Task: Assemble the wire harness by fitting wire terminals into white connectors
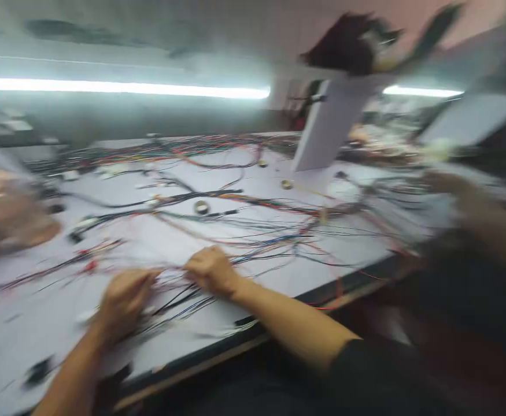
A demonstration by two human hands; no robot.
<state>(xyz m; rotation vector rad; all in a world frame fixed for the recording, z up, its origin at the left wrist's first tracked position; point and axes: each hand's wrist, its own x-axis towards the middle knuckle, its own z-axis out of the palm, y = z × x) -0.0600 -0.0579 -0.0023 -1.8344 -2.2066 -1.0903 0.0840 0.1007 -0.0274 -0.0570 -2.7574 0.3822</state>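
My left hand (125, 300) is low on the white tabletop (144, 245), its fingers closed on thin pinkish wires at their tips. To its right, my right hand (211, 270) has its fingers closed on the same thin wires. A short stretch of wire (172, 268) runs between the two hands. Black and blue wires (187, 303) lie just below my right hand. Beyond it, a loose bundle of colored wires (270, 242) spreads to the right. Motion blur hides the fine detail of the fingers.
Tape rolls (201, 207) lie mid-table, with a long pile of wires (170, 150) behind. A white upright panel (328, 124) stands at the back. Another person's arm (487, 214) reaches in at the right. A blurred skin-colored shape (10, 214) is at the left. The table edge (218, 352) runs in front.
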